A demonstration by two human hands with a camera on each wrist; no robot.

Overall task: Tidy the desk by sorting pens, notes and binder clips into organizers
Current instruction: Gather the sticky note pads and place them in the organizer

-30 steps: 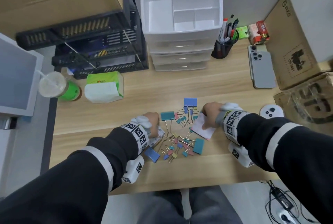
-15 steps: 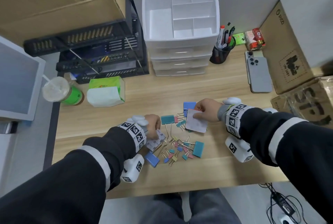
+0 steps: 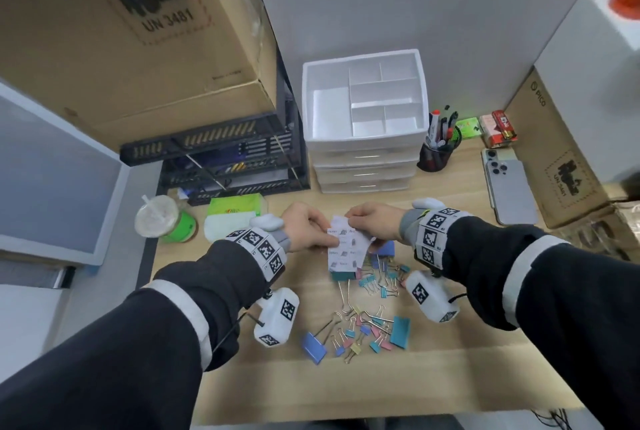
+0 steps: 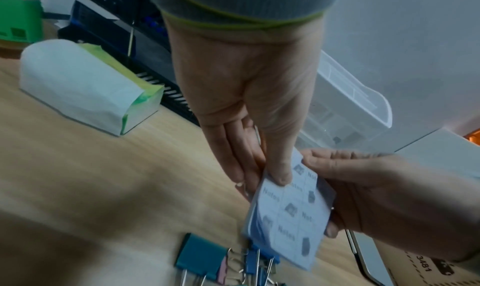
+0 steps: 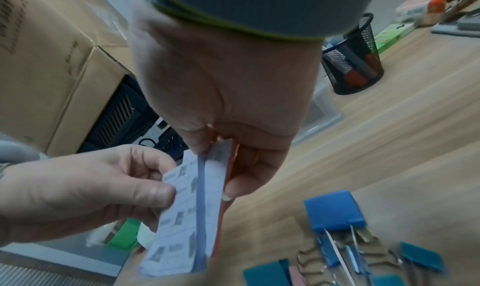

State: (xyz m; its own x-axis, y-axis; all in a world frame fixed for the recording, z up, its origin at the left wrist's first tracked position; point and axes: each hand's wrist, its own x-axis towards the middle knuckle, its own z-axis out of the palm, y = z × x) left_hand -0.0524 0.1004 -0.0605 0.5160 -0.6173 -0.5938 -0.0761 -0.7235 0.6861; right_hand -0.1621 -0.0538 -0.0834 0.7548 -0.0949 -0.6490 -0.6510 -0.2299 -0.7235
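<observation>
Above the desk, both hands meet over the clips. My left hand (image 3: 329, 239) pinches a white printed pad of notes (image 3: 341, 253) between thumb and fingers (image 4: 279, 175). My right hand (image 3: 353, 222) pinches a second pad (image 5: 215, 179) with a pinkish underside, pressed against the first pad (image 5: 179, 218). Several coloured binder clips (image 3: 367, 325) lie scattered on the wood below, large blue and teal ones (image 5: 332, 212) among them. The white drawer organizer (image 3: 363, 142) stands behind, its top compartments showing nothing inside. The black mesh cup (image 3: 437, 157) beside it holds pens.
A phone (image 3: 509, 187) lies at the right by cardboard boxes (image 3: 554, 166). A tissue pack (image 3: 235, 215) and a lidded drink cup (image 3: 162, 218) sit at the left, in front of black stacked trays (image 3: 225, 159). A monitor (image 3: 52, 180) stands far left.
Both hands rose from the desk, each with a pad of notes, and came together above the clips. The head view tilted upward.
</observation>
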